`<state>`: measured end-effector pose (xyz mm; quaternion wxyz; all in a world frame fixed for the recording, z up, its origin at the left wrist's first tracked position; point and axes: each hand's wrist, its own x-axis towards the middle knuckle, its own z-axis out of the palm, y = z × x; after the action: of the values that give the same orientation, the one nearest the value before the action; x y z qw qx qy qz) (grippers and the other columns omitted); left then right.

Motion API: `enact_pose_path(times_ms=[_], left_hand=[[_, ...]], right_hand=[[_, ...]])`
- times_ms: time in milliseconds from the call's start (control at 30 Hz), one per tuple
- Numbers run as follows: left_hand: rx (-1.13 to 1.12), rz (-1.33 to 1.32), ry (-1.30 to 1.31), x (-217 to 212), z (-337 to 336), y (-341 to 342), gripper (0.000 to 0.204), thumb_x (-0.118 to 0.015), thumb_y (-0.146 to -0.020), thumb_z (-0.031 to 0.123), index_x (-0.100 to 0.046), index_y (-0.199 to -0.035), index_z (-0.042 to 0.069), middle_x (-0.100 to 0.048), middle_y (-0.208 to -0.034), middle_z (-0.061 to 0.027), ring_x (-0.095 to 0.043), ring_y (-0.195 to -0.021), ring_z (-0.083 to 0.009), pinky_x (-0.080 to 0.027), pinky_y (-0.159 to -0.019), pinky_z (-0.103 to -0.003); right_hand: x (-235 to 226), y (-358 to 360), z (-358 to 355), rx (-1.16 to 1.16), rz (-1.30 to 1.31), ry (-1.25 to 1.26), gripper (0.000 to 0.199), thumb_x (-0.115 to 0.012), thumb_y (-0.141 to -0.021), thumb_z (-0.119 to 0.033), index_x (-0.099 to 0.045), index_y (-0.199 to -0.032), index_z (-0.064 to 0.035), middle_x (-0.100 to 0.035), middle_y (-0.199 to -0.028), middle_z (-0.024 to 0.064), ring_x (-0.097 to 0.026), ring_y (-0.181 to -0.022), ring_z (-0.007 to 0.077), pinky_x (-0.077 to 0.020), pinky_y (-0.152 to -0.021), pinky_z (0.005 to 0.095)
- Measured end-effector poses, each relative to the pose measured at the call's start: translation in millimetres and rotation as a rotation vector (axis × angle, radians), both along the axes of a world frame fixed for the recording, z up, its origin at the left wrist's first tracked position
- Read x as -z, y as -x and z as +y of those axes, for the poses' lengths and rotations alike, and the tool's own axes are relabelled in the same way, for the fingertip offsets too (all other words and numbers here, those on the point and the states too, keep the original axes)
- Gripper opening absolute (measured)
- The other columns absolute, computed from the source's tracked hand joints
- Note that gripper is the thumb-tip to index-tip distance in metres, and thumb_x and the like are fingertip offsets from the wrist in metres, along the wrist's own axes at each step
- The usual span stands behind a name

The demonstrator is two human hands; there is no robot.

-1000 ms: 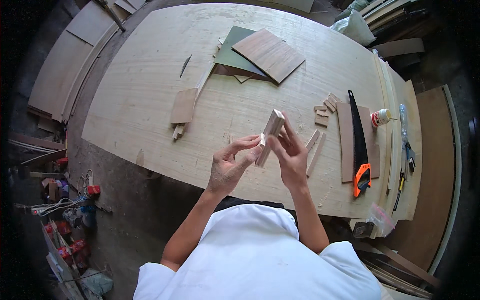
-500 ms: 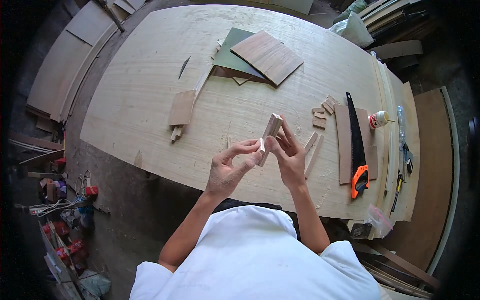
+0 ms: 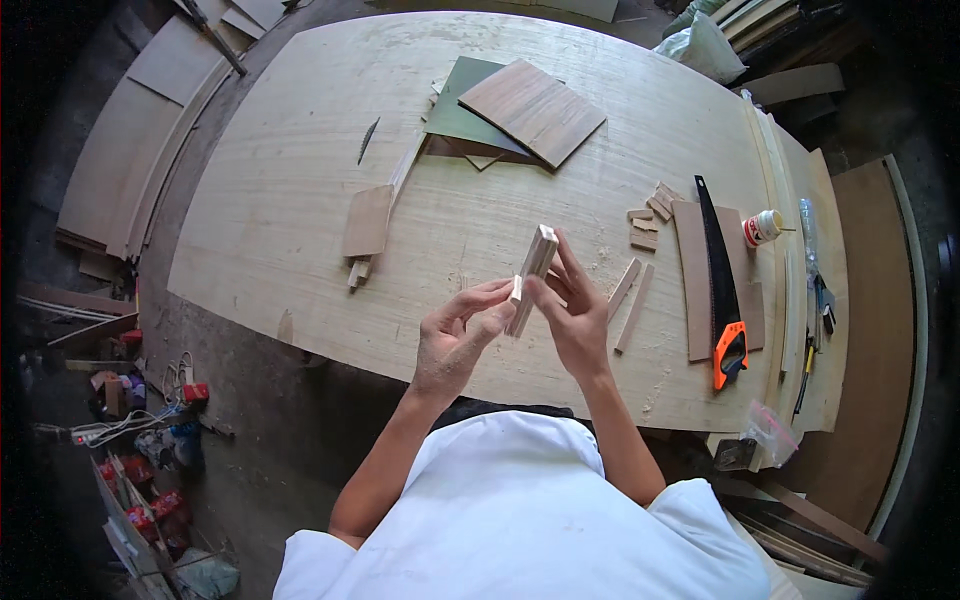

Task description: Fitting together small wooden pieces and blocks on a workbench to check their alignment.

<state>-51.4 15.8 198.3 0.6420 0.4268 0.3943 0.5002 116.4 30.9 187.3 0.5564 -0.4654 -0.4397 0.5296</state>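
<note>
My right hand (image 3: 575, 315) is closed on a wooden block (image 3: 538, 258), which looks like strips laid together and is held upright and tilted over the near table edge. Between thumb and fingers, my left hand (image 3: 458, 335) pinches a small pale wood piece (image 3: 516, 292) against the block's left side. Sawdust clings to the left hand. Two thin wood strips (image 3: 634, 308) lie on the table just right of my right hand. Beyond them sit several short wood offcuts (image 3: 644, 232). My fingers partly hide the lower end of the block.
On the right, a handsaw (image 3: 731, 350) with an orange handle lies over a brown board (image 3: 690, 270), beside an open glue tub (image 3: 762, 228). Stacked panels (image 3: 535, 110) rest at the far middle of the table (image 3: 300, 180). A small board (image 3: 368, 220) lies on sticks at left.
My left hand and the small wood piece have shifted slightly left against the block. The block stays in my right hand, and the whole view has turned a little.
</note>
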Motion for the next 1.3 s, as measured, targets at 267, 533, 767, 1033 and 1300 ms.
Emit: enact_pose_path(times_ms=[267,533,767,1033,1300], left_hand=[[0.001,0.034,-0.027,0,3,3,0.024,-0.07,-0.092,0.012,-0.069,-0.114,0.003,-0.063,-0.125,-0.0157,-0.056,-0.122,-0.021,-0.045,-0.104,-0.035],[0.034,0.073,-0.046,-4,-4,4,0.024,-0.071,-0.091,0.013,-0.069,-0.113,0.002,-0.064,-0.124,-0.0157,-0.056,-0.121,-0.0205,-0.044,-0.104,-0.034],[-0.035,-0.014,0.079,-2,-1,-6,0.027,-0.071,-0.091,0.014,-0.068,-0.115,0.001,-0.064,-0.124,-0.0161,-0.056,-0.121,-0.0201,-0.045,-0.104,-0.033],[-0.089,0.044,0.111,4,-3,-13,0.026,-0.069,-0.093,0.013,-0.067,-0.117,0.001,-0.065,-0.121,-0.0134,-0.061,-0.112,-0.0161,-0.047,-0.1,-0.03],[-0.12,-0.004,0.078,5,-6,-16,0.029,-0.07,-0.093,0.013,-0.066,-0.119,0.001,-0.066,-0.12,-0.0119,-0.062,-0.11,-0.0152,-0.048,-0.098,-0.029]], right_hand=[[-6,4,-2,0.032,0.053,-0.016,0.073,-0.074,-0.087,-0.012,-0.036,-0.15,-0.0077,-0.056,-0.135,0.0183,-0.059,-0.12,0.0247,-0.0554,-0.097,0.0366],[-3,-4,-5,-0.014,-0.056,0.014,0.066,-0.072,-0.09,-0.019,-0.042,-0.148,-0.0088,-0.061,-0.131,0.0147,-0.062,-0.114,0.0208,-0.0569,-0.091,0.0349],[-7,1,-9,-0.004,-0.092,-0.111,0.06,-0.07,-0.091,-0.023,-0.047,-0.145,-0.0078,-0.061,-0.131,0.014,-0.063,-0.113,0.0202,-0.0563,-0.089,0.0335],[2,2,-8,0.007,-0.116,-0.051,0.052,-0.067,-0.093,-0.026,-0.054,-0.141,-0.0102,-0.06,-0.131,0.0138,-0.062,-0.112,0.0189,-0.0566,-0.084,0.0312],[-1,3,-7,-0.013,-0.084,0.08,0.054,-0.068,-0.092,-0.027,-0.054,-0.141,-0.0119,-0.06,-0.131,0.0139,-0.062,-0.112,0.0191,-0.0565,-0.084,0.0308]])
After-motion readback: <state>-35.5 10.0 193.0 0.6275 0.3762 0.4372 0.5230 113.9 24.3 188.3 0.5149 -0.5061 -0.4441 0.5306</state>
